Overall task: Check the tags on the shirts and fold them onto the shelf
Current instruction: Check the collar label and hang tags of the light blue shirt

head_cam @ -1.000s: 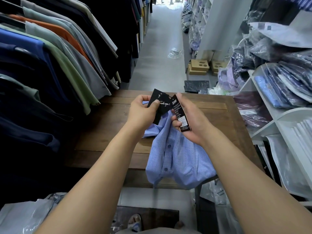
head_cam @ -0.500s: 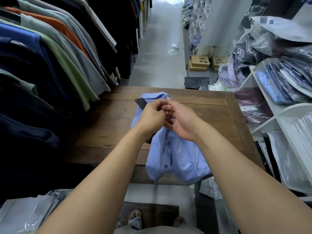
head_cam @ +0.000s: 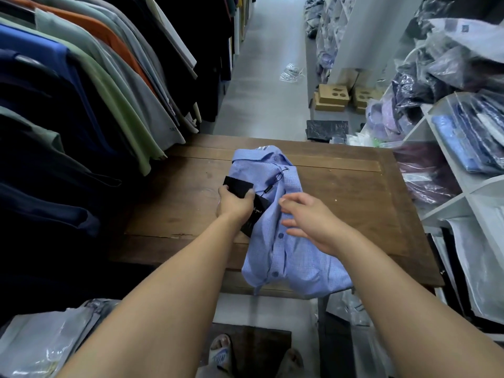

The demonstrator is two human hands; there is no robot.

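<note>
My left hand [head_cam: 236, 204] has its fingers [head_cam: 249, 193] clenched round the black hang tags [head_cam: 238, 186]. My right hand [head_cam: 313, 225] is released, fingers spread loosely above the button placket, and I can't tell whether they touch the cloth. The light blue shirt [head_cam: 286, 257] lies buttons-up on the wooden surface [head_cam: 354, 203], collar away from me, its hem drooping over the near edge. That overhang is my first worry: if I tug the tags sideways, the shirt could slide toward me and off onto the floor. The second is the thin string [head_cam: 274, 184] joining the tags to the placket (it looks fine enough to snap), so a hard pull might tear it loose. Third, folding with the tags trapped underneath would leave a lump and hide them. By my count there is one shirt on the surface, two black tags that I can make out, one string, and two hands. The white shelf [head_cam: 450, 205] to my right holds bagged shirts, too jumbled to number, and more hang on the rack [head_cam: 109, 91] to my left.
</note>
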